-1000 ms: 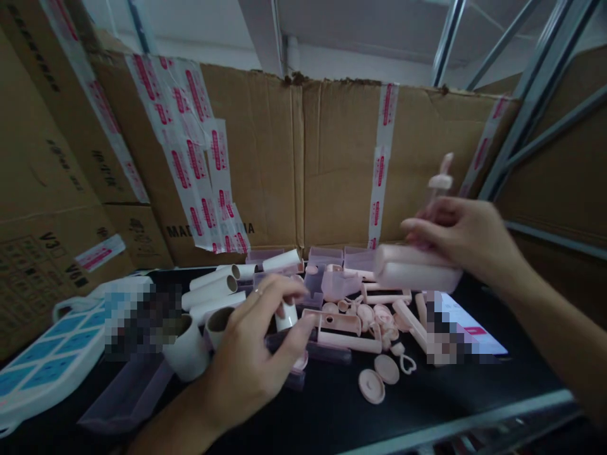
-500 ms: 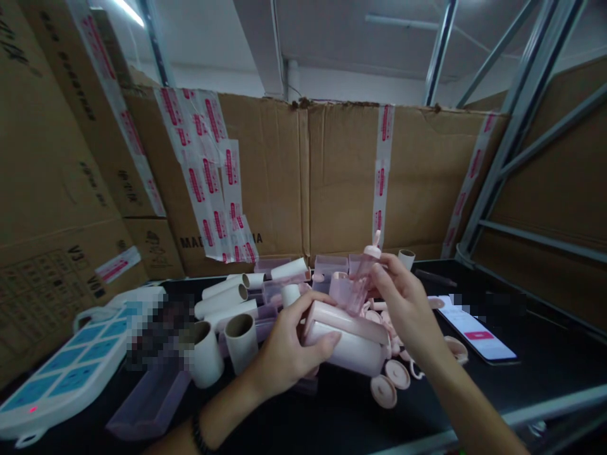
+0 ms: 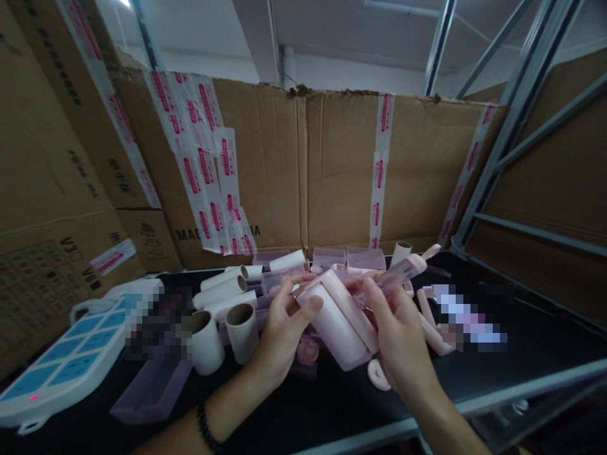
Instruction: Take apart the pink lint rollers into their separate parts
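My left hand (image 3: 279, 332) grips the upper left end of a pale pink plastic container (image 3: 337, 328), thumb across its top face. The container is tilted, its lower end toward me. My right hand (image 3: 403, 341) holds a clear pink tube (image 3: 393, 277) with a pale pink cap (image 3: 418, 263), which leans up to the right. Part of that hand also lies against the container's right side; its fingertips are hidden behind. Just below the container is a small round pink disc (image 3: 378, 374), and a pink piece (image 3: 308, 349) lies beneath my left fingers.
White cardboard-like tubes (image 3: 222, 292) lie and stand on the left, near a translucent purple tray (image 3: 149, 385). A power strip (image 3: 71, 354) sits at far left. More translucent boxes (image 3: 366, 259) stand at the back. Curved pink pieces (image 3: 434, 332) and a blurred-out phone lie right. Cardboard (image 3: 265, 170) walls the back.
The clear pink tube has gone from nearly upright to leaning right. My right hand has come down against the container, which has turned to a steeper tilt.
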`<state>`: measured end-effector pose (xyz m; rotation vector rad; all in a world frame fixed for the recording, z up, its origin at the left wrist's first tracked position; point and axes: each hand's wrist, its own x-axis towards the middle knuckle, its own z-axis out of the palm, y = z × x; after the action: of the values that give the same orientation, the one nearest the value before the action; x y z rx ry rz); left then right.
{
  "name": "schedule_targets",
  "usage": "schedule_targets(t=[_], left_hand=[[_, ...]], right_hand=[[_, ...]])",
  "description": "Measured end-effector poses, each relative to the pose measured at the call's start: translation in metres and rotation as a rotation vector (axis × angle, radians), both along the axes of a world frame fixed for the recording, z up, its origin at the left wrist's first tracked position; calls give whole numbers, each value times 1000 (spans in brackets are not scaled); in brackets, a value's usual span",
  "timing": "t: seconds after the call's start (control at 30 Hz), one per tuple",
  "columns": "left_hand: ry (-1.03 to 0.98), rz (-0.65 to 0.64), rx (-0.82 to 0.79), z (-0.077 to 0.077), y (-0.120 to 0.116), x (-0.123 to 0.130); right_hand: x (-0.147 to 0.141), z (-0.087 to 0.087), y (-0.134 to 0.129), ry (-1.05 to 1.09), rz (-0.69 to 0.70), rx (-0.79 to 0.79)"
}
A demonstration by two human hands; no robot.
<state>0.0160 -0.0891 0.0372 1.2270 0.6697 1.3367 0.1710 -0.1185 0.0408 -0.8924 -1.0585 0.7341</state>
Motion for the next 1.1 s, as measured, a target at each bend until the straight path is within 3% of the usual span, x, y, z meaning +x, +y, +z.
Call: schedule_targets(t=[0.17,0.3,0.4,0.5,0.57,0.83,1.1], left_hand=[[-3,-69,-32,-2,-1,0],[19,-85,-6,5,1,-5],[136,-191,63,14,-1,-10],[430,-362,228,22,-6,-16],[629,-405,312,26,-10,-19],[1132,-401,560,31,-22,-19],[1345,-265,836,20,-24,-17]], right_hand=[[-5,-4,-1,102,-117,25],[31,10,9,429,-307,108],[59,20,11,497,-396,131],[70,23,6,493,-374,89],[69,22,3,501,-352,69],[69,16,3,517,-274,-7],[65,15,5,496,-227,29]])
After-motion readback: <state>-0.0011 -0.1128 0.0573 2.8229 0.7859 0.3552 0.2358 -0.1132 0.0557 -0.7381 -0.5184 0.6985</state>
